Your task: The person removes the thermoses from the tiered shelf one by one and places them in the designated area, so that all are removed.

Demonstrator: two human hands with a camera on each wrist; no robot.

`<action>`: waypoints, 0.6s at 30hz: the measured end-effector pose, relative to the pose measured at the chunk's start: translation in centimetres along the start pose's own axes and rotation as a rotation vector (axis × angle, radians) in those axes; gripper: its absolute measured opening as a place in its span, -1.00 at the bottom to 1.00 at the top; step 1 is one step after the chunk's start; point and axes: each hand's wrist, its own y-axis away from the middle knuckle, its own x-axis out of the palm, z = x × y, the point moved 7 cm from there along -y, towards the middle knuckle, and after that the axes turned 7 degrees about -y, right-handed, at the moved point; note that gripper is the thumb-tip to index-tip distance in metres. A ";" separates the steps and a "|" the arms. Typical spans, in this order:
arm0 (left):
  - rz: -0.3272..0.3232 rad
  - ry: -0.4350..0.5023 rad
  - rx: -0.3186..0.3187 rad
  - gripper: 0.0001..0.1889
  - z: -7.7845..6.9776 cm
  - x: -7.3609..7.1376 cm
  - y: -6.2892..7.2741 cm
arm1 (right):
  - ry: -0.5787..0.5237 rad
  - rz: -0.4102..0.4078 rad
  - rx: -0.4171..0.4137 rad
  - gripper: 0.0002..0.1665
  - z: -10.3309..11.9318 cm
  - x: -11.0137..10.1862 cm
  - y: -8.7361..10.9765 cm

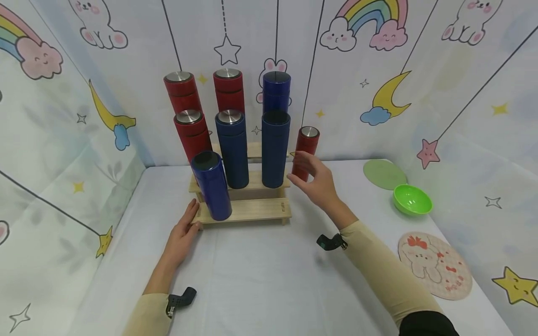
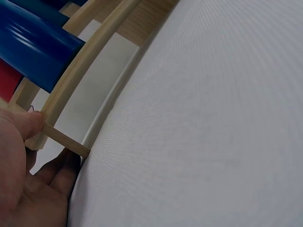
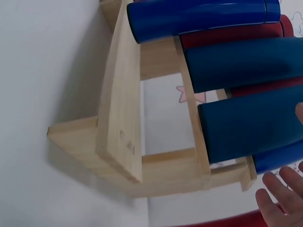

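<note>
A three-tier wooden rack point(image 1: 260, 210) carries several red and blue thermos flasks, including a glossy blue flask point(image 1: 213, 193) on its lowest step. My left hand point(image 1: 181, 235) grips the rack's front left corner; in the left wrist view, its thumb point(image 2: 28, 124) lies on the wooden end and the fingers reach below. To the rack's right stands a red thermos flask point(image 1: 308, 139) with a steel lid. My right hand point(image 1: 317, 184) is beside this flask, fingers spread and partly covering it in the head view. In the right wrist view the fingers point(image 3: 279, 191) appear near the rack's end.
Over on the right are a green round mat point(image 1: 384, 173), a bright green bowl point(image 1: 413, 200) and a pink rabbit-print mat point(image 1: 435, 266). A patterned cloth backdrop point(image 1: 252, 28) rises behind and at the sides of the white-covered table point(image 1: 260, 284).
</note>
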 end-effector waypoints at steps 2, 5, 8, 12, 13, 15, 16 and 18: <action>0.001 0.000 0.001 -0.39 0.0 0.0 0.0 | -0.008 0.028 0.000 -0.22 0.1 0.5 -0.2; 0.001 -0.005 0.000 -0.39 0.1 0.0 0.1 | -0.042 0.049 0.007 -0.17 0.0 1.3 -0.5; -0.001 -0.004 -0.003 -0.39 0.0 -0.1 0.1 | -0.064 0.052 0.013 -0.16 -0.1 1.8 -0.9; -0.001 0.000 -0.002 -0.39 0.0 -0.1 0.1 | -0.083 0.056 0.016 -0.19 -0.2 2.3 -1.4; 0.000 0.000 -0.002 -0.39 0.0 -0.1 0.0 | -0.090 0.059 0.018 -0.19 -0.2 2.5 -1.5; 0.003 -0.005 -0.003 -0.39 0.1 0.0 0.0 | -0.099 0.066 0.025 -0.19 -0.5 2.8 -1.9; 0.005 -0.007 -0.004 -0.39 0.2 0.0 0.0 | -0.102 0.069 0.031 -0.19 -0.5 2.9 -2.0; 0.007 -0.013 -0.005 -0.39 0.2 0.0 0.0 | -0.091 0.072 0.038 -0.18 -0.7 3.1 -2.3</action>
